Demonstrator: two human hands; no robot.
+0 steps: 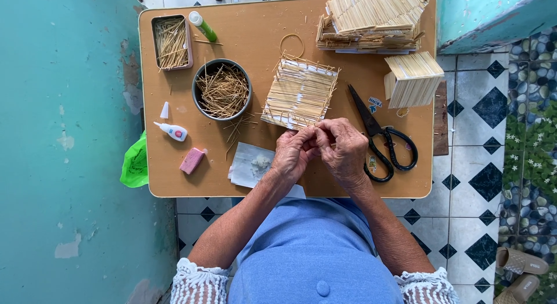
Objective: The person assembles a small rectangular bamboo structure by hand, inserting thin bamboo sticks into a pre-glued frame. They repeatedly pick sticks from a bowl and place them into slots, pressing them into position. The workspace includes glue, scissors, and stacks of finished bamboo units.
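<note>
My left hand (293,152) and my right hand (343,148) meet fingertip to fingertip over the near middle of a small wooden table (255,31). They pinch something thin between them, probably a toothpick; it is too small to tell for sure. Just beyond my fingers lies a flat panel of glued toothpicks (300,93), slightly skewed. A piece of white paper with a blob of glue (250,163) lies left of my left hand.
A round tin of loose toothpicks (221,90), a rectangular tray of toothpicks (172,42), a green-capped tube (202,26), a small glue bottle (172,131) and a pink block (192,160) sit left. Black scissors (380,137) lie right. Toothpick model pieces (374,19) (413,78) stand at the back right.
</note>
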